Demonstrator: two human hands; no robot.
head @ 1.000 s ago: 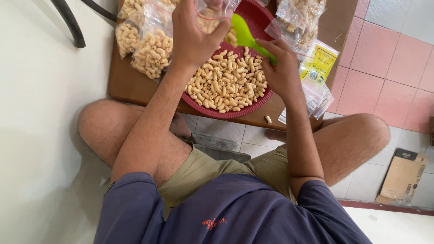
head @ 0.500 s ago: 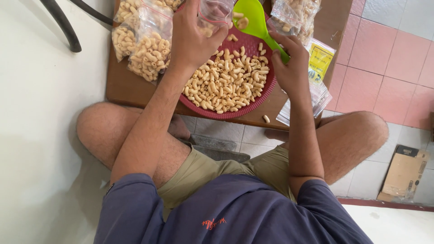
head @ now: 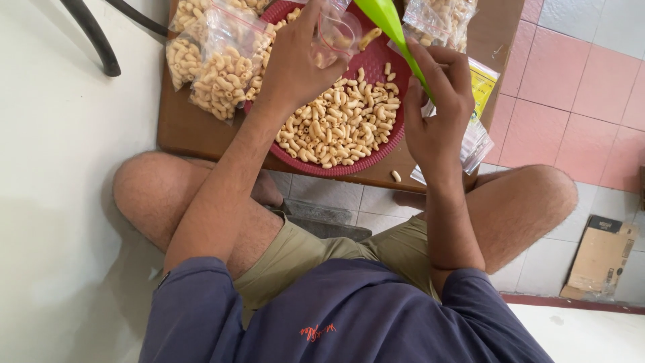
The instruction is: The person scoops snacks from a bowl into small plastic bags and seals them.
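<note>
- The left hand (head: 295, 60) grips a small clear zip bag (head: 334, 32), pinching it below the mouth so the opening faces the spoon; a few pieces already sit inside.
- The right hand (head: 437, 114) is clenched around the handle of a green plastic spoon (head: 393, 27), which is tipped steeply with its bowl toward the bag's mouth.
- One macaroni piece (head: 369, 38) shows just beside the bag's mouth, between spoon and bag, over the tray.
- Below both hands a round red tray (head: 386, 144) rests on the wooden counter (head: 185, 128), holding a loose heap of elbow macaroni (head: 336, 124).
- Filled clear bags (head: 218, 64) lie at the counter's left end and more filled bags (head: 440, 20) at the upper right; flat empty bags (head: 474, 138) lie under the right wrist.
- A stray macaroni piece (head: 396, 176) lies on the counter near its front edge.
- Judged step: a scoop is being emptied into the held bag, which looks far from full.
- The next move calls for another scoop from the heap with the bag's mouth kept wide and close over the tray, so spills land back in it.
</note>
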